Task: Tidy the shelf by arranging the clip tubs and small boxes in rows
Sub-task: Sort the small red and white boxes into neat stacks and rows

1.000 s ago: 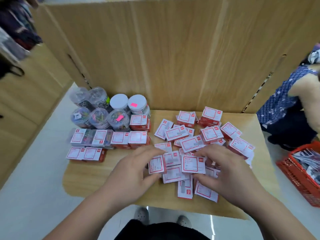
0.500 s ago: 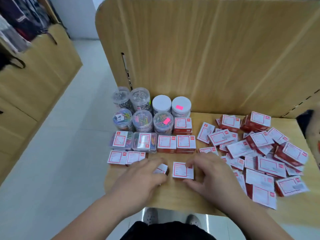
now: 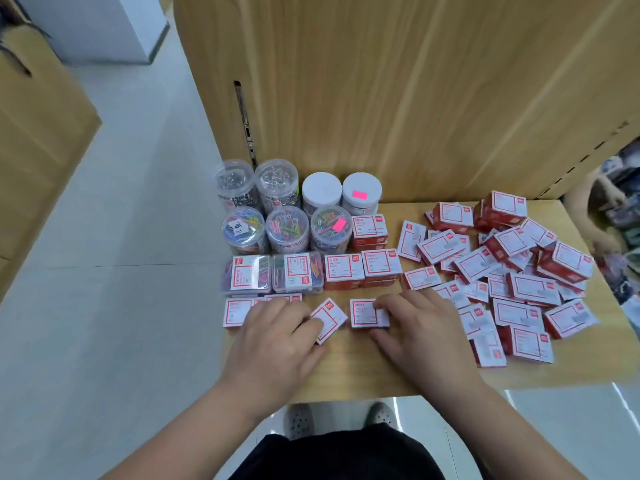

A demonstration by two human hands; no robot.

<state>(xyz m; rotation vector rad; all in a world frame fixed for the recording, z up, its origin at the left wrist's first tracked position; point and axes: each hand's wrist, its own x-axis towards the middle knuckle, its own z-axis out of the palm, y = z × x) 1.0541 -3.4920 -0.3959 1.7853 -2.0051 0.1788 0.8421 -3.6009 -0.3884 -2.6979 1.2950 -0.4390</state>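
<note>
Light wood shelf (image 3: 346,368) across the centre of the frame, backed by a tall panel (image 3: 398,91) of the same wood grain. Pale glossy floor (image 3: 121,306) at the left and along the bottom; another wood unit (image 3: 38,126) at the left edge; a white wall base (image 3: 90,26) at the upper left. Grey shoes (image 3: 301,422) below the shelf's front edge.

Neat rows at centre left: clip tubs (image 3: 277,209) in two rows against the panel, clear ones with silver and coloured clips, two with white lids. Pink stickers on the right white lid and on the right coloured tub; a white slip with handwriting, not readable, on the left coloured tub. In front, two clear cases (image 3: 273,277) beside red boxes (image 3: 362,266), all with white, red-framed labels and a small red logo; print too blurred to read.

Loose heap of small boxes (image 3: 512,278) at centre right, tilted and overlapping, same labels.

Left hand (image 3: 277,344) at lower centre, fingers (image 3: 294,315) bent over the edge of a tilted box (image 3: 329,317) and grasping it, partly over two flat boxes (image 3: 239,311) at the front left. Right hand (image 3: 419,330) just beside, fingers (image 3: 388,303) and thumb pinching a square-set box (image 3: 365,313) flat on the shelf. The two held boxes close together, apart from the heap.
</note>
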